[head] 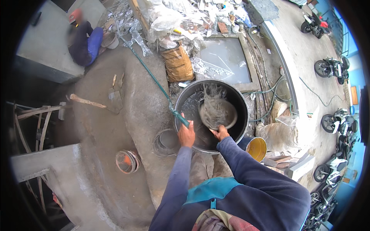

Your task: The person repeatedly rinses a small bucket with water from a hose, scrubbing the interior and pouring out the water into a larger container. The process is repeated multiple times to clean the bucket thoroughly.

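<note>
My left hand [187,133] grips the end of a green hose [156,78] at the left rim of a large black tub [244,101]. The hose runs up and left over the ground. In my right hand [220,132] is the near rim of a round bucket [234,115], tilted inside the tub. Churning, murky water [215,111] fills the bucket's mouth and splashes up past its far edge. More water lies in the tub around it. Whether water is leaving the hose end cannot be told.
A yellow-lined drum [257,148] stands right of the tub. Beyond the tub are a water-filled pit [225,57], a brown sack [177,63] and heaped plastic waste [185,17]. A hoe [88,100], trowel [115,93] and buckets [127,161] lie left. A person [85,43] crouches upper left; motorcycles [332,69] stand right.
</note>
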A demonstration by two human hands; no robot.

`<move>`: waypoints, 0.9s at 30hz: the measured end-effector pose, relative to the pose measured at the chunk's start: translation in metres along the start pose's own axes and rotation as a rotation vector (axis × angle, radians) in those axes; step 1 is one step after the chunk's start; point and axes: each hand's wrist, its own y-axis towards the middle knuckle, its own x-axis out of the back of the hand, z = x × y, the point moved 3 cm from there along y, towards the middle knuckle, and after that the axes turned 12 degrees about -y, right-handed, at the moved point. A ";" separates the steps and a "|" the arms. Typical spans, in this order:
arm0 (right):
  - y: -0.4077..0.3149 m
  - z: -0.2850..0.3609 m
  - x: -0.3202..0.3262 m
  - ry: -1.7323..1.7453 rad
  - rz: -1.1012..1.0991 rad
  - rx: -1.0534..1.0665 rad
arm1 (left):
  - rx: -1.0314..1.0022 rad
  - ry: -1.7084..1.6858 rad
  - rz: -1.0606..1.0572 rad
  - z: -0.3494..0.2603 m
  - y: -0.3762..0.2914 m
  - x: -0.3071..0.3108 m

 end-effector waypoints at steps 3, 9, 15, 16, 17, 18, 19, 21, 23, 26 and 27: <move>-0.006 0.040 -0.019 -0.331 -0.098 0.019 | -0.023 -0.013 -0.008 0.007 0.002 -0.004; -0.116 0.028 -0.038 -1.228 -0.417 0.813 | -0.021 -0.040 -0.031 0.007 -0.003 -0.001; -0.202 0.070 -0.051 -1.268 -0.312 1.436 | -0.092 0.007 -0.014 -0.011 -0.005 0.002; -0.212 0.080 -0.053 -1.310 -0.329 1.549 | -0.098 0.012 -0.001 -0.011 -0.004 0.002; -0.220 0.090 -0.056 -1.350 -0.344 1.661 | -0.104 0.017 0.012 -0.011 -0.003 0.003; -0.234 0.096 -0.062 -1.336 -0.337 1.736 | -0.107 0.025 0.025 -0.008 -0.003 0.004; -0.245 0.103 -0.067 -1.330 -0.352 1.826 | -0.098 -0.034 0.028 -0.008 -0.002 0.007; -0.266 0.107 -0.076 -1.264 -0.319 1.831 | -0.086 -0.151 0.041 -0.013 0.003 0.014; -0.273 0.101 -0.078 -1.159 -0.272 1.678 | 0.035 -0.443 -0.058 -0.021 0.008 0.030; -0.219 0.098 -0.039 -0.892 -0.203 1.325 | 0.082 -0.724 -0.144 -0.063 0.017 0.048; -0.195 0.091 -0.025 -0.781 -0.161 1.181 | 0.080 -0.779 -0.176 -0.077 0.020 0.060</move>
